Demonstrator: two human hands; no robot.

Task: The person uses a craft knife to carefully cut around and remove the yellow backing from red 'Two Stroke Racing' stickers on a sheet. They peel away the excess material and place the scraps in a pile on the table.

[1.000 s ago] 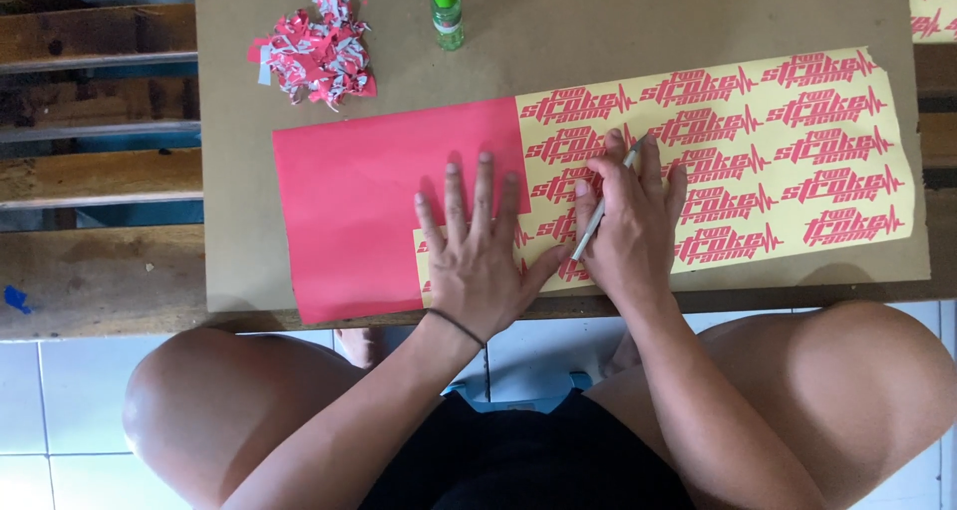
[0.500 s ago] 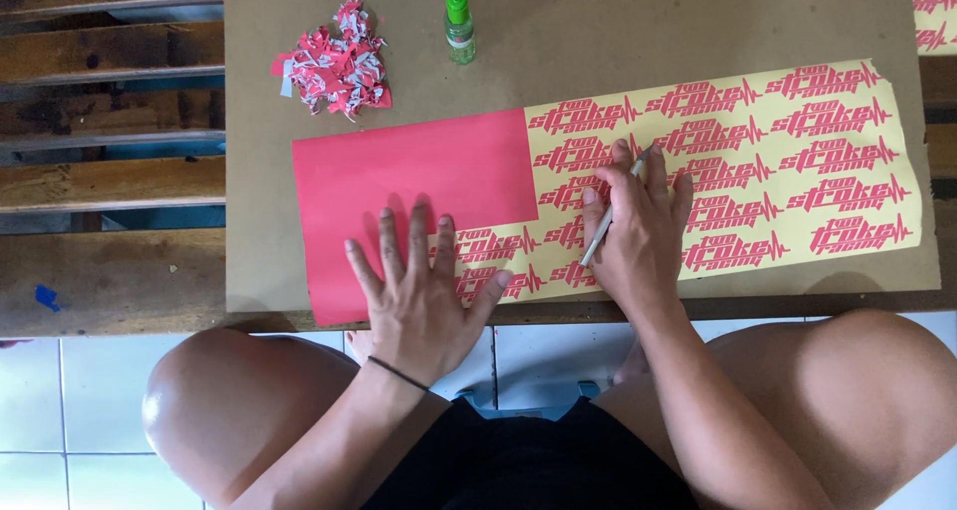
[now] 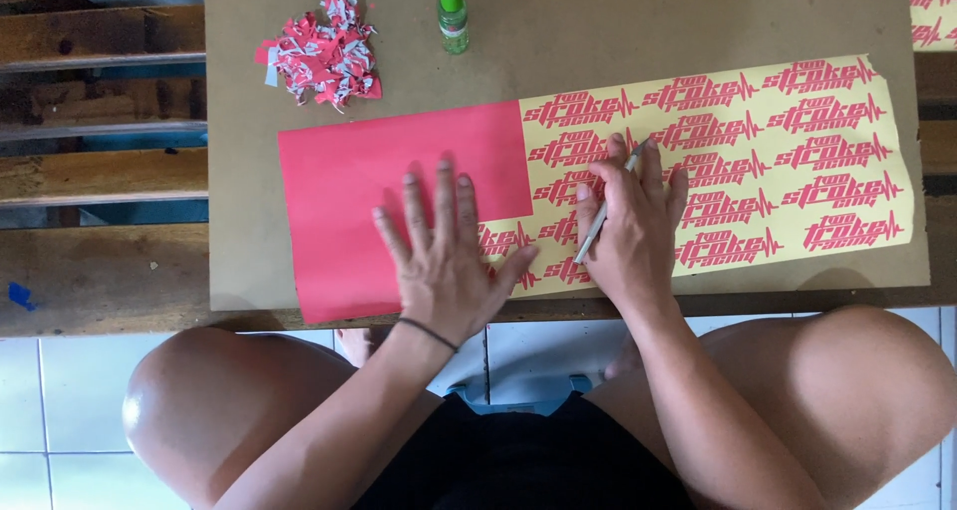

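A long sticker sheet lies on a brown board: its left part is plain red vinyl, its right part shows yellow backing with rows of red cut-out logos. My left hand presses flat, fingers spread, on the red part near the boundary. My right hand rests on the yellow part and grips a thin grey pen-like tool, its tip pointing down-left between the two hands.
A pile of red and grey vinyl scraps sits at the board's upper left. A small green bottle stands beside it. Wooden slats lie to the left; white floor tiles and my bare knees are below.
My left hand has slid left, off the yellow logos onto the red vinyl. My right hand keeps the tool in about the same spot on the sheet.
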